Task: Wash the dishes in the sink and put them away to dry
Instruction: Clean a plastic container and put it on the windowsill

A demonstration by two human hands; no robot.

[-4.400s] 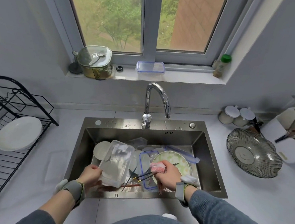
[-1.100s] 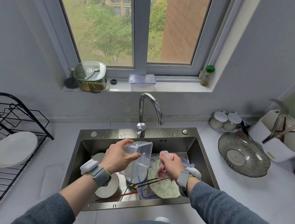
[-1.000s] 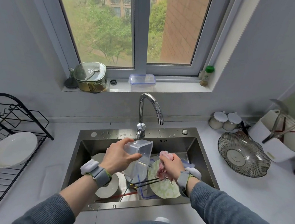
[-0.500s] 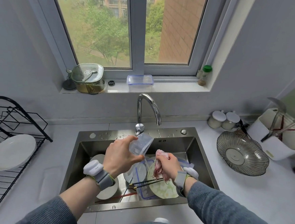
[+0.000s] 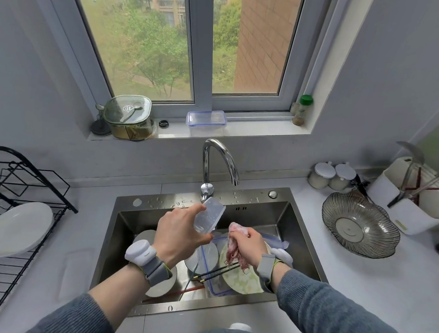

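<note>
You are holding the clear plastic container (image 5: pixel 208 215) up over the sink (image 5: pixel 282 218) with your left hand (image 5: pixel 177 235), fingers and thumb wrapped round its lower end, so that it is tilting up toward the faucet (image 5: pixel 220 161) and sitting just below the spout base. Your right hand (image 5: pixel 247 244) is gripping the wet pink dishcloth (image 5: pixel 234 249) in a closed fist, just beside the container but not touching it. No water seems to be running from the faucet, as far as can be told. You are probably between scrubbing and rinsing, so keep the container over the basin while drips are falling, turning its open mouth downward to drain. It is wet and likely slippery, so be holding it by the corners, not the flat walls. Below, plates (image 5: pixel 241 275), chopsticks (image 5: pixel 218 271) and a blue-rimmed lid (image 5: pixel 207 254) are lying stacked in the sink, still waiting. When the container is draining clean, be carrying it left to the black drying rack (image 5: pixel 8 260), where one white plate (image 5: pixel 16 229) is already leaning, and be setting it upside down.
</note>
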